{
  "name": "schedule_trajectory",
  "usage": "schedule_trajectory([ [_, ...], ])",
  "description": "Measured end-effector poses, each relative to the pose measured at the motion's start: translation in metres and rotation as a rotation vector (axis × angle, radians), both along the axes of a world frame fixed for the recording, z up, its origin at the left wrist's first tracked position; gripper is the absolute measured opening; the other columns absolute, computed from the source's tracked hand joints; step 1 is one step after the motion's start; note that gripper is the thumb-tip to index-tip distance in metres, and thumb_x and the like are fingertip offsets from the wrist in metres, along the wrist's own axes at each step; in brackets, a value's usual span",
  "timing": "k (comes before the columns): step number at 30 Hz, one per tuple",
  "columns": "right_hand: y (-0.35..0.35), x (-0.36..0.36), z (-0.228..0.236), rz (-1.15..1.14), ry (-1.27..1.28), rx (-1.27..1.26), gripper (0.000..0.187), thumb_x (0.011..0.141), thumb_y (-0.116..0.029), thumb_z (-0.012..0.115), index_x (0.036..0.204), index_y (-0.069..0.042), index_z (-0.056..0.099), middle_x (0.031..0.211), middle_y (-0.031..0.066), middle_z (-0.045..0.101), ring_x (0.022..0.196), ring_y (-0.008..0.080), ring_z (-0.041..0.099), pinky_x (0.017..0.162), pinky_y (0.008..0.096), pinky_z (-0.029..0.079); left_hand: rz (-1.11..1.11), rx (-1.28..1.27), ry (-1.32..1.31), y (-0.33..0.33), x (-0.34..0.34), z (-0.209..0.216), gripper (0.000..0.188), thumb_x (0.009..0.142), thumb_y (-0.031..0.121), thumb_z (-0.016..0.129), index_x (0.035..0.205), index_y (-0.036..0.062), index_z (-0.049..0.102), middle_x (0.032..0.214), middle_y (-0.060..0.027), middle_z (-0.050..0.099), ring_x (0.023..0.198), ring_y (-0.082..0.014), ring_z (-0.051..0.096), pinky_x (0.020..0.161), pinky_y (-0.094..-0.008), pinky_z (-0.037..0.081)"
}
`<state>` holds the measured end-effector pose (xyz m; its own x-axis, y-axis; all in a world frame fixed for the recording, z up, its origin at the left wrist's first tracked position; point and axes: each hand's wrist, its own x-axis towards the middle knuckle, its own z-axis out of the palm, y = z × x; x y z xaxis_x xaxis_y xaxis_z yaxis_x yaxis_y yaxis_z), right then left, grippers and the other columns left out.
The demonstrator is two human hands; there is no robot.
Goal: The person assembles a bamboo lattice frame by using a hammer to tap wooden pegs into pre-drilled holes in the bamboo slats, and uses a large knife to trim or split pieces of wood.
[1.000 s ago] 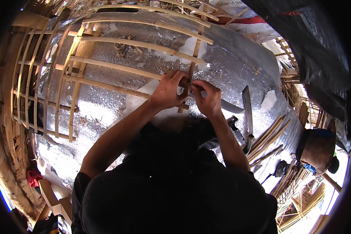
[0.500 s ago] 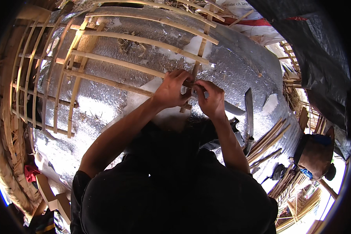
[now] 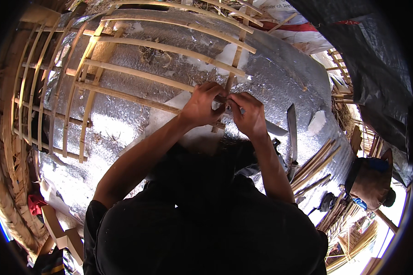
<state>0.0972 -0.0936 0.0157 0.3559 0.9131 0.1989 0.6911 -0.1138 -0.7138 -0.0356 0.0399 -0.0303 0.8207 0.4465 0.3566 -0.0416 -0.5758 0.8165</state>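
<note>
A lattice of bamboo slats point(image 3: 137, 72) lies before me, its slats crossed by a bamboo cross strip point(image 3: 237, 57) at the right end. My left hand point(image 3: 203, 104) is closed around the end of one slat where it meets that strip. Close against it, my right hand point(image 3: 248, 112) pinches at the same crossing with thumb and forefinger. What the right fingertips hold is too small and hidden to make out. Just right of my right hand lies a long blade point(image 3: 276, 129), partly covered by it. Beside that is a machete point(image 3: 293, 133) with its handle toward me.
Silvery sheeting point(image 3: 280, 78) covers the ground. Thin bamboo strips point(image 3: 314, 160) are piled at the right, near a brown and blue bag point(image 3: 371, 183). Another slatted bamboo frame point(image 3: 43, 87) stands at the left. Dark plastic sheeting point(image 3: 376, 68) hangs at the upper right.
</note>
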Motion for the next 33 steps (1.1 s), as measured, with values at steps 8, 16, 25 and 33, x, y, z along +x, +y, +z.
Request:
schedule_trajectory([
  [8, -0.006, -0.008, 0.002, -0.039, -0.122, 0.024, 0.015, 0.089, -0.002, 0.069, 0.103, -0.002, 0.072, 0.09, 0.0135, 0.068, 0.079, 0.0318, 0.071, 0.068, 0.0406, 0.058, -0.007, -0.028, -0.014, 0.0, 0.003, 0.001, 0.024, 0.074, -0.002, 0.08, 0.096, 0.0028, 0.072, 0.097, -0.012, 0.073, 0.089, -0.0309, 0.072, 0.079, -0.041, 0.058],
  [16, -0.012, -0.016, -0.009, -0.086, -0.183, 0.033, 0.02, 0.088, -0.005, 0.069, 0.107, -0.001, 0.072, 0.098, 0.0113, 0.069, 0.087, 0.0309, 0.071, 0.077, 0.0412, 0.06, 0.022, 0.03, 0.001, -0.003, 0.001, 0.0, 0.017, 0.077, -0.001, 0.08, 0.093, 0.0053, 0.076, 0.1, -0.0093, 0.075, 0.092, -0.0292, 0.072, 0.082, -0.0393, 0.058],
  [25, -0.023, -0.022, 0.002, -0.175, 0.008, 0.016, 0.033, 0.093, -0.007, 0.066, 0.125, 0.001, 0.064, 0.115, 0.0208, 0.068, 0.102, 0.038, 0.07, 0.086, 0.0431, 0.059, 0.048, 0.107, 0.0, -0.003, 0.001, -0.004, 0.017, 0.078, 0.004, 0.082, 0.093, 0.007, 0.075, 0.098, -0.0065, 0.075, 0.091, -0.0273, 0.07, 0.083, -0.0395, 0.053],
  [33, -0.205, 0.024, -0.021, -0.64, -0.228, -0.264, 0.04, 0.08, -0.004, 0.066, 0.119, 0.001, 0.058, 0.113, 0.0195, 0.061, 0.11, 0.0402, 0.059, 0.094, 0.0494, 0.048, 0.025, 0.111, -0.035, -0.004, 0.001, -0.003, 0.013, 0.08, 0.009, 0.083, 0.088, 0.0075, 0.073, 0.096, -0.003, 0.075, 0.091, -0.0251, 0.068, 0.082, -0.039, 0.051],
])
